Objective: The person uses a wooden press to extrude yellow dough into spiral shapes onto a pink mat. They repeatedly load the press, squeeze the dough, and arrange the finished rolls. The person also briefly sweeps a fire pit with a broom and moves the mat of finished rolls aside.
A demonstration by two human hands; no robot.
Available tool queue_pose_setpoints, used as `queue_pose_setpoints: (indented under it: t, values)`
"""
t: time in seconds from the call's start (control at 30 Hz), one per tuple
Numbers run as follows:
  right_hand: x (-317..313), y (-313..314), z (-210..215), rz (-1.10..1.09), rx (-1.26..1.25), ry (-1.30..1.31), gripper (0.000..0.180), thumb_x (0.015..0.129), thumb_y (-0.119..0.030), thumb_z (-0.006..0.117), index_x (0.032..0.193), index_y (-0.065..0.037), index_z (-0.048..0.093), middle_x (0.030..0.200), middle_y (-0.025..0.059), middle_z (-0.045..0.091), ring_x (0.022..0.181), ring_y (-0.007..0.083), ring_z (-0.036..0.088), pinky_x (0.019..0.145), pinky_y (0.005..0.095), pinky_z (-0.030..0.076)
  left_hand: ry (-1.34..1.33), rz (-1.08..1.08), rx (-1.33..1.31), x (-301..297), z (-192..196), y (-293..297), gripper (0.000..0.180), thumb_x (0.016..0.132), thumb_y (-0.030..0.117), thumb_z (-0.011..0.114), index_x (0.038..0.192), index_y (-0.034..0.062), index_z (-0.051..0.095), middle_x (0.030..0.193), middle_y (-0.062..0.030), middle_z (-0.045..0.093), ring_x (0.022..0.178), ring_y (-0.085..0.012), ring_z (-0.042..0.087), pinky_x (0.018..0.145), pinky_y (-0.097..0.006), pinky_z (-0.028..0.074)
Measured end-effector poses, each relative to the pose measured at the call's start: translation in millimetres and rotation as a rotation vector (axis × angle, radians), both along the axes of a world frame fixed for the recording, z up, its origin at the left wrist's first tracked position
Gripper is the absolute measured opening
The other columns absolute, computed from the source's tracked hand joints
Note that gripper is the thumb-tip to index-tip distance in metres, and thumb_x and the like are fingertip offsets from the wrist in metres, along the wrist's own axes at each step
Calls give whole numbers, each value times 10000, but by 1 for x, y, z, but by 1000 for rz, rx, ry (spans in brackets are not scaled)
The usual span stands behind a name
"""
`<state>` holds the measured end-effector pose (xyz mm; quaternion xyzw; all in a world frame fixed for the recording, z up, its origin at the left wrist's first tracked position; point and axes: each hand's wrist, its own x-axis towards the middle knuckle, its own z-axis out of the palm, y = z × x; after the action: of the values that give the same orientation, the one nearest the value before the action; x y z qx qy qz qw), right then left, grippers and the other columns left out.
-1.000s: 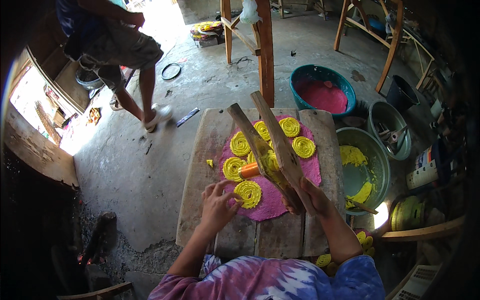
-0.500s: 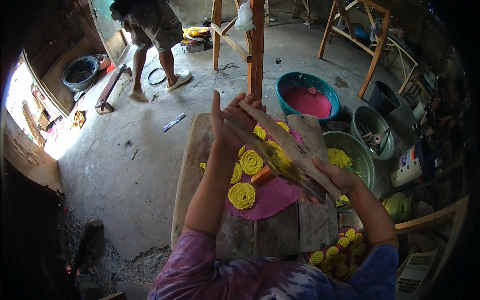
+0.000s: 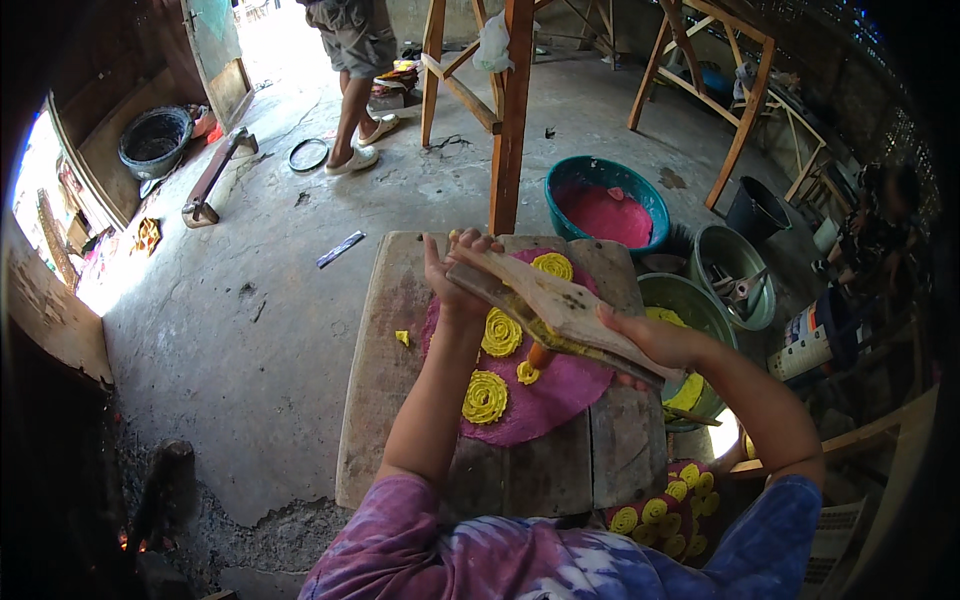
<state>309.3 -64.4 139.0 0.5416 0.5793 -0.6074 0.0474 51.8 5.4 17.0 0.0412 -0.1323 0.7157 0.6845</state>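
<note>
- Left hand (image 3: 462, 285) curls its fingers over the far end of the flat, two-board wooden press (image 3: 560, 304)!
- Right hand (image 3: 662, 340) grips the near end, thumb on top.
- Between them, an orange tube (image 3: 541, 357) hangs by a small yellow coil (image 3: 528, 374) on the round pink sheet (image 3: 545, 408).

We look down and forward from our head through one wide fisheye: left hand (image 3: 462, 283), right hand (image 3: 658, 340) and table (image 3: 370, 425) sit close below us; floor (image 3: 220, 330) stretches beyond to a doorway (image 3: 270, 45), far off at upper left.
</note>
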Motion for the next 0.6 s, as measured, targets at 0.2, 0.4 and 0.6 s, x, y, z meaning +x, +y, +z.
queue_pose_setpoints:
  t: [0.2,0.4,0.6]
  values:
    - [-3,-20,16,-42,15,31,771,906,-719,312,862,1,586,628,73,570,484,143,572,452,277,475,48,43,13,1,30,-14,412,995,507,310,842,159,469,743,8,473,695,-169,502,750,-376,439]
    - [-3,-15,4,-35,235,62,765,911,-704,335,799,7,593,577,65,549,441,143,550,422,281,455,62,36,48,-3,41,-4,498,968,571,301,818,134,489,702,-11,474,660,-192,491,728,-397,429]
    - [12,-28,7,-21,154,99,743,913,-698,347,801,-3,585,558,44,526,445,127,538,420,267,442,63,-38,-39,4,36,-20,555,943,625,301,763,125,459,651,-10,447,622,-198,479,694,-400,422]
